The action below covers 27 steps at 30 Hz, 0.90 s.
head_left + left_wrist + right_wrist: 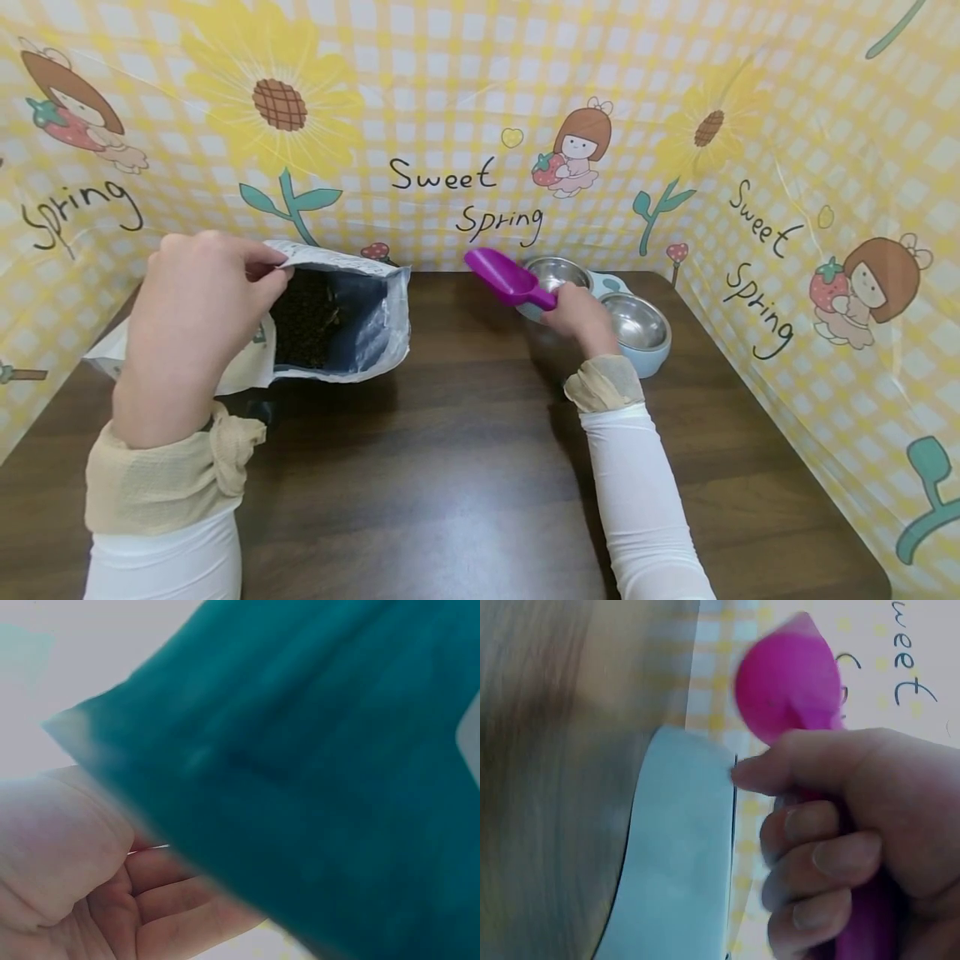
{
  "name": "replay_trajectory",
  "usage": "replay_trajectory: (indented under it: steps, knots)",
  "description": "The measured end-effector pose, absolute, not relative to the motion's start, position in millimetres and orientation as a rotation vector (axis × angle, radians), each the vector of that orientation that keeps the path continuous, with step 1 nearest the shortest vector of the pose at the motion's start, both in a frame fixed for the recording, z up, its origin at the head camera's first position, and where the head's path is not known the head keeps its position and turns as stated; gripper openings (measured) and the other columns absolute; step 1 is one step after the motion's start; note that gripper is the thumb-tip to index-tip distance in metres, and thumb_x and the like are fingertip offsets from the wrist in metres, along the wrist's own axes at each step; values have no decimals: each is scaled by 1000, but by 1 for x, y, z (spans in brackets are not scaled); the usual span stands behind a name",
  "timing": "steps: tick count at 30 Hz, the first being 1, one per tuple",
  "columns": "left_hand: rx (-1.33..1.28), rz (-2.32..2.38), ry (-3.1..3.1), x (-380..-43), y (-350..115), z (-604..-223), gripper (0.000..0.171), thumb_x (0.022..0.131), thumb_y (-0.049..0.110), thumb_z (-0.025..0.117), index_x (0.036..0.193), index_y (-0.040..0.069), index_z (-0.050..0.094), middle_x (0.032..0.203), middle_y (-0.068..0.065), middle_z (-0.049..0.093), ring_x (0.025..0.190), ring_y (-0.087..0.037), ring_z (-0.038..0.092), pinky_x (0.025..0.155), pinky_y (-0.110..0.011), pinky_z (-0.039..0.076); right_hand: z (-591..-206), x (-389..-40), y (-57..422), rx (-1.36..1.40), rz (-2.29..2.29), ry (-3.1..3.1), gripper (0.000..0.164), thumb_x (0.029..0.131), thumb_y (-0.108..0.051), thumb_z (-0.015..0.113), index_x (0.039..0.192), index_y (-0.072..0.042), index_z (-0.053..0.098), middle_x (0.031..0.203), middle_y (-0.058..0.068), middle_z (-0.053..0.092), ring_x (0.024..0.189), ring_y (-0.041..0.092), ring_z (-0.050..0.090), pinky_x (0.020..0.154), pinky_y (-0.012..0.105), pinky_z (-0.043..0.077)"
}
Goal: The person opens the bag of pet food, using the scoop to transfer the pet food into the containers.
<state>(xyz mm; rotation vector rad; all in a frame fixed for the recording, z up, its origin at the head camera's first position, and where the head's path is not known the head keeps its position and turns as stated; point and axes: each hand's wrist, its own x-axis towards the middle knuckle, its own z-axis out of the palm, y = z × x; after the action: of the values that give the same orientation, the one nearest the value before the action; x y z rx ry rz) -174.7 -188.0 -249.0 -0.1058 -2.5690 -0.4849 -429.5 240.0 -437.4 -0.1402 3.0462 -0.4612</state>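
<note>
My left hand (191, 325) pinches the top edge of a bag (390, 333) between thumb and fingers, holding its mouth wide. Dark brown granules, like dry pet kibble (303, 321), show inside the silvery lining. A teal part of the bag (300, 787) fills most of the left wrist view. My right hand (581, 317) grips the handle of a purple scoop (506, 279), its fingers curled round it in the right wrist view. The scoop is near the left steel bowl (558, 271) of a light-blue double feeder; no contents are visible in its pan.
The feeder's right steel bowl (637, 323) stands beside my right wrist, in the same light-blue base (611, 285). Everything rests on a dark wooden table (450, 467). A yellow checked cloth (450, 100) with flowers and lettering rises behind and at both sides.
</note>
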Motion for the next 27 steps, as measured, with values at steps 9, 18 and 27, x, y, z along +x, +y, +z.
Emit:
replay_trajectory:
  steps: [9,18,27]
  knots:
    - [-102,-492,-2577,-174,-188,-248,22,100,13,71,111,1,84,100,-26,82,90,-63,68,79,-73,54,-364,-345,221,21,-450,3204,26,102,-37,72,101,-11,72,91,13,72,85,31,67,71,48,56]
    - [-124,-472,-2572,-174,-188,-248,21,100,13,70,110,1,84,97,-25,82,88,-65,66,78,-72,53,-407,-395,260,30,-410,3123,30,97,-44,77,100,-15,72,90,11,72,85,30,67,69,47,53]
    - [-117,-467,-2602,-174,-188,-247,23,100,14,70,112,1,84,98,-26,82,89,-65,64,78,-71,50,-435,-424,285,-120,-455,3092,9,89,-21,74,86,-16,68,88,11,72,82,31,68,70,43,55]
